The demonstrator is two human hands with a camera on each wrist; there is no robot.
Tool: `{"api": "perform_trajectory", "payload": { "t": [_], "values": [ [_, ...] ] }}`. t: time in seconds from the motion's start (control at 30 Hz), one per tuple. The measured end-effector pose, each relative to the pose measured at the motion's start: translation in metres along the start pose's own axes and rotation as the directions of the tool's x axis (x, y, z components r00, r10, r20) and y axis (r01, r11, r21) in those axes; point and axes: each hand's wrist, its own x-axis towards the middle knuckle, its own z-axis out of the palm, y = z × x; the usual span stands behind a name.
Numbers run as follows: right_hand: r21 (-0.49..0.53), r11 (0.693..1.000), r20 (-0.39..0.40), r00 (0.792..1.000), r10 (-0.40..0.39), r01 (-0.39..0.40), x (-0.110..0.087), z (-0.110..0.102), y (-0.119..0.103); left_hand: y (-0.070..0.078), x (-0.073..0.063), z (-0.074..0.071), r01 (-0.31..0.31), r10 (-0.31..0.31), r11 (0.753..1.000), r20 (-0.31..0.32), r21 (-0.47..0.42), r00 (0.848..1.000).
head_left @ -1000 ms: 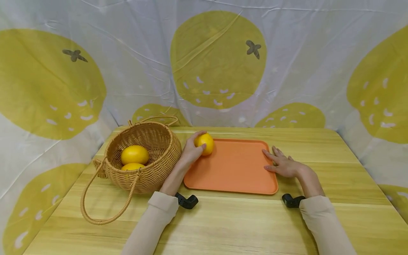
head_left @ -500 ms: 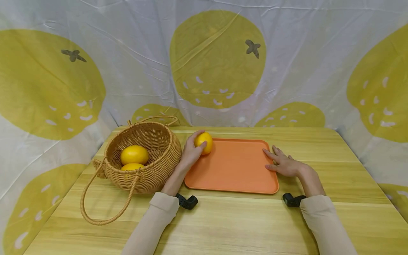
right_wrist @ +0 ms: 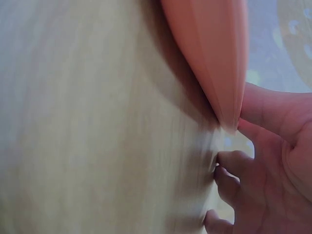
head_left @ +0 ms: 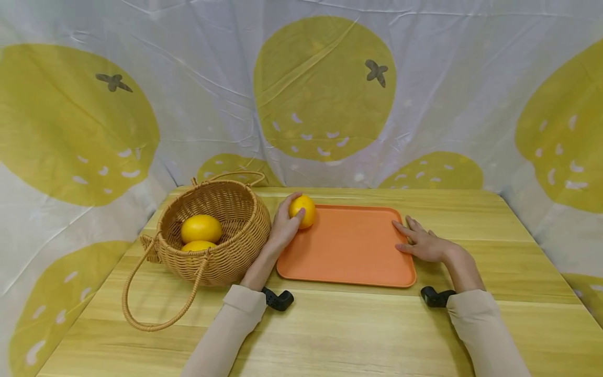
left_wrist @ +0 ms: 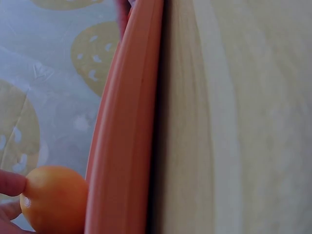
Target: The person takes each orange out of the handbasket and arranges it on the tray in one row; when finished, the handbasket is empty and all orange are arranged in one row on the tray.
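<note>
In the head view, my left hand [head_left: 285, 222] grips a round yellow-orange fruit, which looks like an orange [head_left: 303, 211], at the back left corner of a flat salmon-coloured tray [head_left: 348, 246]. Fingers and thumb lie on either side of the orange, and the left wrist view has it against the tray's rim [left_wrist: 122, 146]. My right hand [head_left: 426, 246] is spread at the tray's right edge. Its thumb and forefinger touch the rim, while its other fingertips rest on the table, as the right wrist view shows.
Left of the tray stands a wicker basket [head_left: 235, 256] with two similar fruits [head_left: 201, 229] inside. One looped handle [head_left: 127, 298] hangs toward the table's front. A fruit-printed cloth [head_left: 325, 89] rises behind the wooden table [head_left: 358, 335].
</note>
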Motion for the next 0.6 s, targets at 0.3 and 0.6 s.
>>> {"api": "perform_trajectory", "payload": {
  "t": [0.3, 0.6],
  "values": [
    [0.028, 0.999, -0.003, 1.000, -0.031, 0.031, 0.004, 0.004, 0.018, 0.000, -0.001, 0.001, 0.015, -0.011, 0.995, 0.035, -0.097, 0.999],
    [0.026, 0.999, -0.001, 0.999, -0.039, 0.039, -0.001, 0.001, 0.005, -0.003, -0.001, 0.002, 0.002, -0.002, 0.997, 0.004, -0.081, 1.000]
  ]
}}
